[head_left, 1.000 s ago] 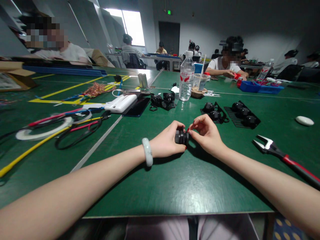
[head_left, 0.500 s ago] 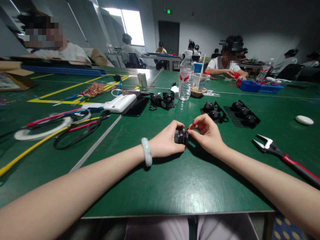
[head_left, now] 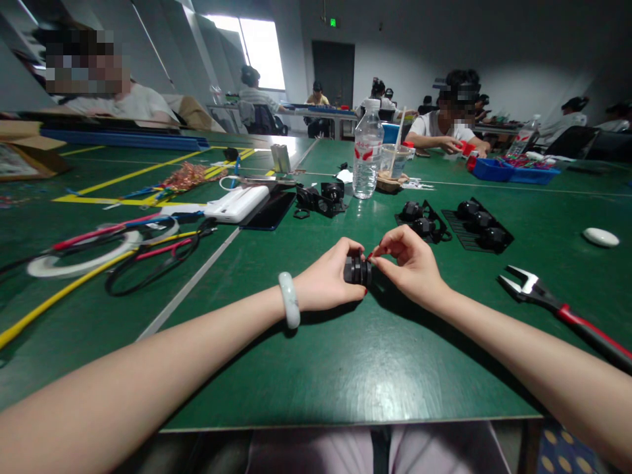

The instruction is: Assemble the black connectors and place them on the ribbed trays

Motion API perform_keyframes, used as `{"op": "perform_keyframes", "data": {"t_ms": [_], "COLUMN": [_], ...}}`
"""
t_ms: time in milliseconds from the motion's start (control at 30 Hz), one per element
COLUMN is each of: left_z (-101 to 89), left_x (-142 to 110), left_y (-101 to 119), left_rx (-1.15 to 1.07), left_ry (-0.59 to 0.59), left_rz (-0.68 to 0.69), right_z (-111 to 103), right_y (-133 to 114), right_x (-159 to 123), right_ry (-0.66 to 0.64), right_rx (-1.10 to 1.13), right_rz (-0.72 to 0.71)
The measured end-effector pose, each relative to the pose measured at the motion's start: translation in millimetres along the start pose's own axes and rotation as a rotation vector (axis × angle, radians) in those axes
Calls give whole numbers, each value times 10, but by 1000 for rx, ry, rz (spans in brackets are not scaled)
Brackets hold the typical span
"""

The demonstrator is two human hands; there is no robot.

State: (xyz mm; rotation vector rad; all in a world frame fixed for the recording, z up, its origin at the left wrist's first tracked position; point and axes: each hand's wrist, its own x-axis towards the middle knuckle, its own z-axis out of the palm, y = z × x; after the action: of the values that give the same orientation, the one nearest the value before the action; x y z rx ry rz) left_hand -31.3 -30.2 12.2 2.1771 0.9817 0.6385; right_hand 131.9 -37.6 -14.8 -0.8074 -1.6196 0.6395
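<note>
A black, ribbed cable gland point(head_left: 356, 270) lies sideways between the thumb and fingers of my left hand point(head_left: 330, 275), just above the table. Right at its upper right rim, the thumb and forefinger of my right hand point(head_left: 409, 263) are pinched together. Whatever is between those fingertips is too small to make out. Beyond my right hand, more black glands sit on a black plate point(head_left: 437, 227), and several others on a slatted black plate point(head_left: 469, 232). Farther left are similar black parts point(head_left: 323, 197) with a loose hex nut ring point(head_left: 301, 214).
Pliers point(head_left: 557, 304) with red-black handles lie at right, near a white oval object point(head_left: 600, 237). A water bottle point(head_left: 368, 155) and a cup point(head_left: 395, 161) stand ahead. Cables point(head_left: 99, 250), a white power bank point(head_left: 237, 203) and a dark phone point(head_left: 270, 209) occupy the left. Co-workers sit beyond.
</note>
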Motion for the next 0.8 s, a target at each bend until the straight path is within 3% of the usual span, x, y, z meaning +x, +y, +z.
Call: {"op": "perform_keyframes", "data": {"t_ms": [500,800], "left_z": [1,-2], "left_x": [3,-1], "left_y": [-18,1], "left_rx": [14,5], "left_ry": [-13,-19], "left_rz": [13,3], "right_z": [-6,-21], "right_y": [-20,47], "right_x": [9,21], "right_ry": [5,-49], "right_rx": [-84,162], "right_rz": [7,119]}}
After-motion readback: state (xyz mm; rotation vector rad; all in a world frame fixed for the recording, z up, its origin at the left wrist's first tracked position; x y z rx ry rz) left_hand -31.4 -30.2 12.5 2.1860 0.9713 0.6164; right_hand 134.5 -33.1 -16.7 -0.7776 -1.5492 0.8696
